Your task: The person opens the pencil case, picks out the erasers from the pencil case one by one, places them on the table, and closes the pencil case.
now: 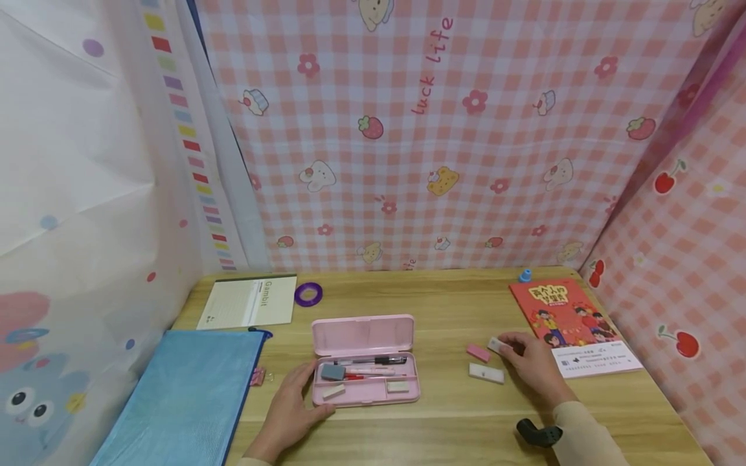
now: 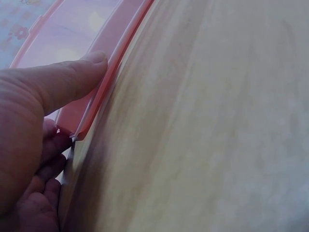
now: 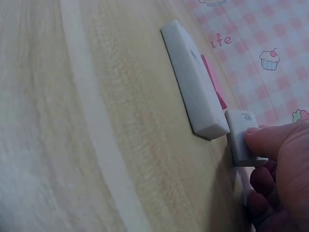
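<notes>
An open pink pencil case [image 1: 366,400] lies on the table, its lid tipped back. Inside are several pens, a grey-blue eraser [image 1: 333,372] and two small whitish eraser pieces. My left hand [image 1: 291,408] holds the case at its left end, the thumb [image 2: 79,79] over the front rim and the fingers by the corner. To the right, my right hand [image 1: 533,362] pinches a white eraser marked 4B [image 3: 240,133] between thumb and fingers. Beside it lie a longer white eraser [image 1: 486,373] and a pink eraser [image 1: 478,353].
A blue zip folder [image 1: 180,395], a Gambit notepad [image 1: 250,301] and a purple tape roll [image 1: 308,294] lie at the left. A red booklet [image 1: 568,310] with a white strip and a small blue object [image 1: 526,276] sit at the back right. Patterned cloth hangs around the table.
</notes>
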A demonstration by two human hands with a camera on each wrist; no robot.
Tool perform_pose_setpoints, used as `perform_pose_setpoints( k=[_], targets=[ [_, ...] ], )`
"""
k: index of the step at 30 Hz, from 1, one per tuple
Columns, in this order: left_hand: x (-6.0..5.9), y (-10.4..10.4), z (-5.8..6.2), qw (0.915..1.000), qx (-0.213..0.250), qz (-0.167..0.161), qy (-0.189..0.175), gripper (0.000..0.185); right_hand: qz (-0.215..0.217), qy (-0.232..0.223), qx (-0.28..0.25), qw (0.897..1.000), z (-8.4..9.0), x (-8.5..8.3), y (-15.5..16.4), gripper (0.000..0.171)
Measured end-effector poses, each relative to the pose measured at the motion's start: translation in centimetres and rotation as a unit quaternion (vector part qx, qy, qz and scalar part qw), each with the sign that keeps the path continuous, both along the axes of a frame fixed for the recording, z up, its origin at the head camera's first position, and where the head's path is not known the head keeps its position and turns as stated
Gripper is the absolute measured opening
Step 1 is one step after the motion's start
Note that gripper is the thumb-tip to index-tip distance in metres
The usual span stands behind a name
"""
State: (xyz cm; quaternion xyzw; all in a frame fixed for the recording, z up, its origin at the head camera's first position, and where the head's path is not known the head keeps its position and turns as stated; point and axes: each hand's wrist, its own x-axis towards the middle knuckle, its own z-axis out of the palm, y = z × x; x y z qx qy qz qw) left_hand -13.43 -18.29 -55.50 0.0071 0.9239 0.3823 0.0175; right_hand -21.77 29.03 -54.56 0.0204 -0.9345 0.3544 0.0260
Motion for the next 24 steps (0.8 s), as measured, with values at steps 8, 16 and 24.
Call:
perform_pose_setpoints(
  k=[8, 16, 24],
  targets=[
    [-0.04, -0.04, 0.01, 1.0, 0.005, 0.001, -0.002, 0.096, 0.02, 0.023, 0.033, 0.999, -0.37, -0.31, 0.29, 0.032],
    [0.04, -0.07, -0.09, 1.0, 0.008, -0.001, 0.004, 0.096, 0.026, 0.025, 0.047, 0.998, -0.62, -0.35, 0.17, 0.033],
    [0.07, -0.01, 0.01, 1.0, 0.003, 0.0, 0.006, 0.095, 0.022, 0.02, 0.048, 0.998, -0.27, -0.42, 0.1, 0.033]
  ],
)
